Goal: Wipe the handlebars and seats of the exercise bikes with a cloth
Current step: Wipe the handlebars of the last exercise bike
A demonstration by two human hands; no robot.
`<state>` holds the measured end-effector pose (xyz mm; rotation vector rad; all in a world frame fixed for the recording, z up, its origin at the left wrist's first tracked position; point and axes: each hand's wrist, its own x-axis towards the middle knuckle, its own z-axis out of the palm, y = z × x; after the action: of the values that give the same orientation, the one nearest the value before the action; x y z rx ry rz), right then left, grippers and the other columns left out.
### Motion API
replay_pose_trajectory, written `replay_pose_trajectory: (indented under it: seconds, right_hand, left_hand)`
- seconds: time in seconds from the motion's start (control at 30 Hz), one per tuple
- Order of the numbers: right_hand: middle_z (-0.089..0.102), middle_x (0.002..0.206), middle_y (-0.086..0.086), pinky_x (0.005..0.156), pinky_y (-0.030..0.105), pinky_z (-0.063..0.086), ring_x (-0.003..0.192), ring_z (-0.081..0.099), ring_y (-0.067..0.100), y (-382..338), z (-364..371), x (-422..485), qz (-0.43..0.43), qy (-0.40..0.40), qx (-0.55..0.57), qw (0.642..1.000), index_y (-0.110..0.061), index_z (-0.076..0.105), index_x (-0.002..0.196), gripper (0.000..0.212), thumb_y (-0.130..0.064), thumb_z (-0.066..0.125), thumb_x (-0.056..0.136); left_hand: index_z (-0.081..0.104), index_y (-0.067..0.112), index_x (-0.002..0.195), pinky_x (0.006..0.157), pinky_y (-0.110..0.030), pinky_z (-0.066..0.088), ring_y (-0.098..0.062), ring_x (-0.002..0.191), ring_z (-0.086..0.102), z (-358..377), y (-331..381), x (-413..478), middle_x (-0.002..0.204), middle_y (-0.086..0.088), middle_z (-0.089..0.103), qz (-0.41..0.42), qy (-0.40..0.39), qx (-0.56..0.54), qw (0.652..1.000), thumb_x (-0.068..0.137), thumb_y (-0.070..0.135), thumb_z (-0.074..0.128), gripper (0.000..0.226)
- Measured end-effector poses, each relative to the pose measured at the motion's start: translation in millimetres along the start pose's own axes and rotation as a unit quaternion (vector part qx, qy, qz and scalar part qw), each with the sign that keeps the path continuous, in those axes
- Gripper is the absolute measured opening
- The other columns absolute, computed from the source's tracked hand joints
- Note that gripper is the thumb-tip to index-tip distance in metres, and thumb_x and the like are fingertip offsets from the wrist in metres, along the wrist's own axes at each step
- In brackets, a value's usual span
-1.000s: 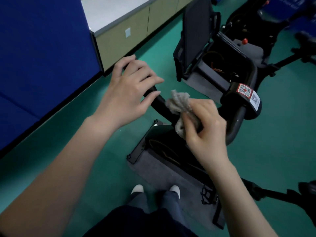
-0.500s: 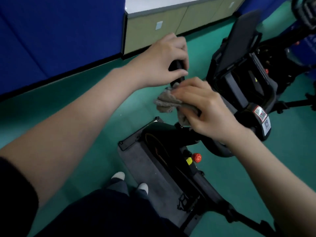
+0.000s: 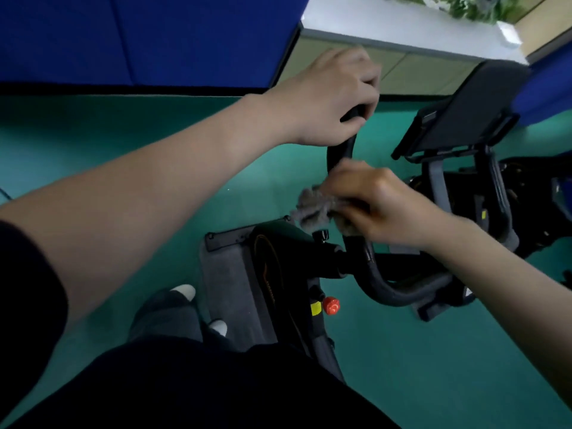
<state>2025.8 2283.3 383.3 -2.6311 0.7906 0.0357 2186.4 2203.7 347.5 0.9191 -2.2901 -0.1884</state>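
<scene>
Cloth in right hand, against handlebar.

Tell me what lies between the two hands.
Head view: only a bare stretch of black handlebar separates the left hand from the right hand.

Open green floor lies left of the handlebar, bounded farther off by a blue partition and a cabinet. The left hand grips the bar's far end and the right hand holds a cloth lower on it, leaving only a short bare stretch between them. Right of the bar, past a narrow gap of floor, a black console on its bracket blocks the way. Just below the cloth, the frame and a red knob crowd the stem.
</scene>
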Motion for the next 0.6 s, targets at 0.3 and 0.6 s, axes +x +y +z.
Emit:
replay_pose_trajectory:
  seconds: [0.3, 0.6]
  right_hand:
    - [0.063, 0.078, 0.018, 0.081, 0.05, 0.046, 0.085, 0.054, 0.033, 12, 7, -9, -0.086, -0.095, -0.02, 0.992, 0.008, 0.066, 0.086, 0.013, 0.012, 0.055, 0.079]
    - [0.066, 0.088, 0.015, 0.114, 0.039, 0.028, 0.09, 0.056, 0.032, 2, 21, -47, -0.092, -0.067, 0.001, 0.994, 0.006, 0.066, 0.1, 0.021, 0.013, 0.056, 0.083]
  left_hand:
    - [0.066, 0.011, 0.091, 0.098, -0.036, 0.034, -0.022, 0.114, 0.042, -1, 8, 0, 0.11, -0.004, 0.054, -0.039, -0.001, -0.016, 0.999, 0.086, 0.02, 0.053, 0.017]
    - [0.068, 0.01, 0.088, 0.109, -0.035, 0.024, -0.024, 0.121, 0.04, 4, 20, -2, 0.113, -0.003, 0.056, -0.056, 0.018, 0.042, 0.997, 0.084, 0.023, 0.052, 0.021]
